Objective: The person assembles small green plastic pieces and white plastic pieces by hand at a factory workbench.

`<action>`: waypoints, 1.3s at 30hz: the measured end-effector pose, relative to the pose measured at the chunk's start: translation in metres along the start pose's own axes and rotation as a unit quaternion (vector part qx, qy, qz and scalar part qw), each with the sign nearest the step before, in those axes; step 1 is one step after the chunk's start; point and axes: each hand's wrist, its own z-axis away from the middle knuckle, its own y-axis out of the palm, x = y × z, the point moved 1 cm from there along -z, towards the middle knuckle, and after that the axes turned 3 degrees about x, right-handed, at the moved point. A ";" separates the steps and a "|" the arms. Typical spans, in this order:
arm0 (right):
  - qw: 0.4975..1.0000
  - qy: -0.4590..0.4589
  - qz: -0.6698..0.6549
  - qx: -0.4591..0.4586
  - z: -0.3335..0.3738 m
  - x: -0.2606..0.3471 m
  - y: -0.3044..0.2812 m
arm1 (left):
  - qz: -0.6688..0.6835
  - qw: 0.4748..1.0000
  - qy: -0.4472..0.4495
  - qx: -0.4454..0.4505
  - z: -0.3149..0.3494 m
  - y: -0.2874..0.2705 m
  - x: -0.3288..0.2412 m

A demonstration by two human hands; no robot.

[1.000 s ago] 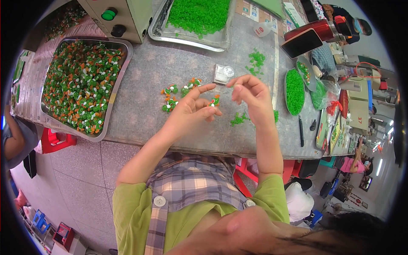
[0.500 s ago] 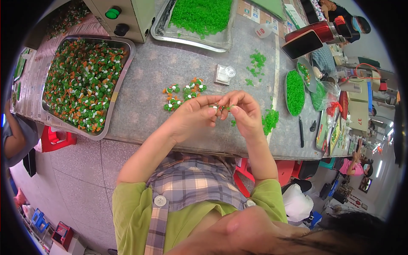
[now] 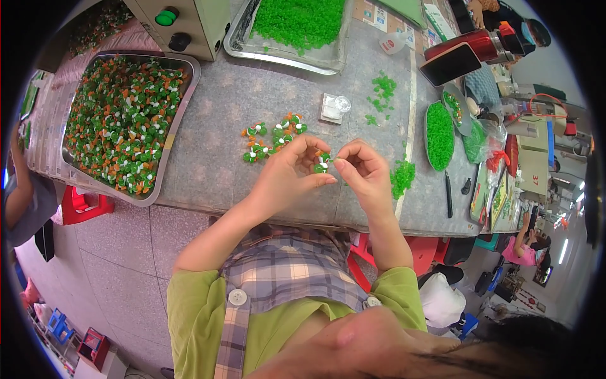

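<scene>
Between the thumb and fingertips of my left hand is a small green, white and orange plastic figure, held just above the table's near part. My right hand is closed in a pinch right beside it; whether a tiny piece sits between those fingertips is too small to tell. Beyond my left hand lies a loose cluster of similar figures. Small bright green pieces lie scattered by my right wrist, with more green bits farther back.
At left stands a metal tray heaped with figures; a second metal tray at the back holds green pieces. A square block sits mid-table. Rightward are an oval dish, a phone, a red flask and a black knife.
My hands have drawn slightly apart and the left has turned, so the figure in it now shows more fully. The right fingertips have moved back from it a little.
</scene>
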 end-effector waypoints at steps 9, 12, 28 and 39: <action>0.998 0.000 0.064 -0.005 -0.001 0.000 0.002 | -0.081 0.996 0.015 -0.017 0.001 0.000 -0.003; 0.997 0.001 0.072 -0.007 -0.001 0.001 0.003 | -0.114 0.990 0.061 -0.050 0.000 0.001 0.002; 0.989 -0.009 0.147 0.002 0.000 0.009 0.000 | -0.216 0.970 0.106 -0.045 0.002 0.004 -0.012; 0.991 0.085 0.099 0.017 -0.001 0.011 -0.005 | -0.221 0.970 0.093 -0.034 0.004 0.005 -0.020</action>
